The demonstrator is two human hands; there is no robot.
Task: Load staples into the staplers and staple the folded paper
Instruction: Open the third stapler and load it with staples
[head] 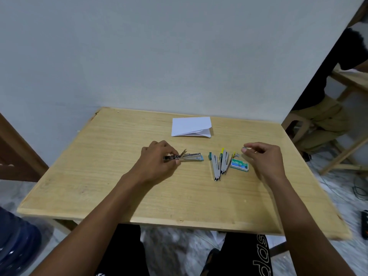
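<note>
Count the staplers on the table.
4. The blue stapler is gripped by the left hand. Three are bunched left of the box: the teal stapler, the yellow stapler, and a thin stapler, partly hidden, so less certain.

A light wooden worktop [139, 196] with a raised rim. A folded white paper [191, 126] lies near the middle of its far edge. Left of centre, a blue-tipped stapler [191, 157] lies open, its top arm lifted. Right of centre, a teal-tipped stapler [215, 166] and a yellow-tipped stapler [224, 161] lie side by side, close together. Just to their right sits a small green staple box [239, 164], with a few loose staples [237, 155] at its far edge.
</note>
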